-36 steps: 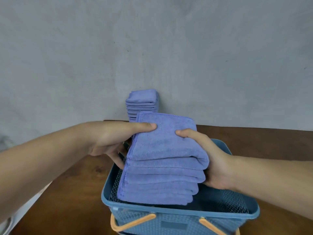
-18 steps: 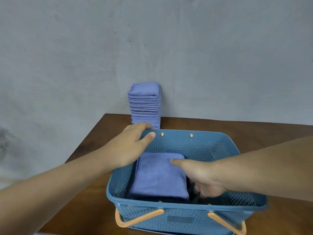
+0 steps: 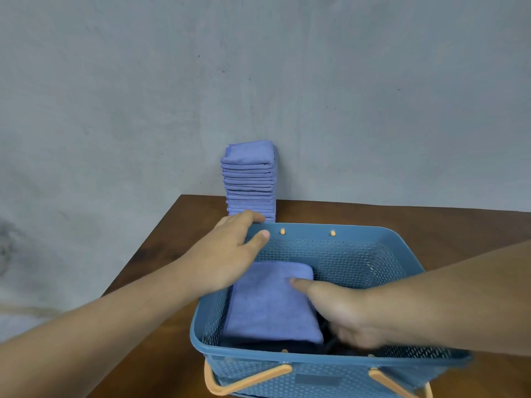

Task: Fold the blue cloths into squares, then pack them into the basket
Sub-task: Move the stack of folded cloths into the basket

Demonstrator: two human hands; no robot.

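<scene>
Presently, item: folded cloths, blue, a squared bundle of several layers, lying in the left half of the basket at lower centre of the frame.

Handling: likely soft, light and limp, with layers prone to sliding apart. Best clasped at opposite flanks, thumbs on top and fingers beneath.

Left hand: pinches the basket's far left rim, thumb inside, fingers outside.

Right hand: thumb lies on the bundle's top, fingers down its right flank and blurred; whether they clasp it cannot be told.

Further stock: a tall stack of folded cloths on the desk, against the wall at centre frame.

Change: a second ago both hands held the bundle above the basket; it now rests inside, and the left hand has shifted to the rim.
</scene>
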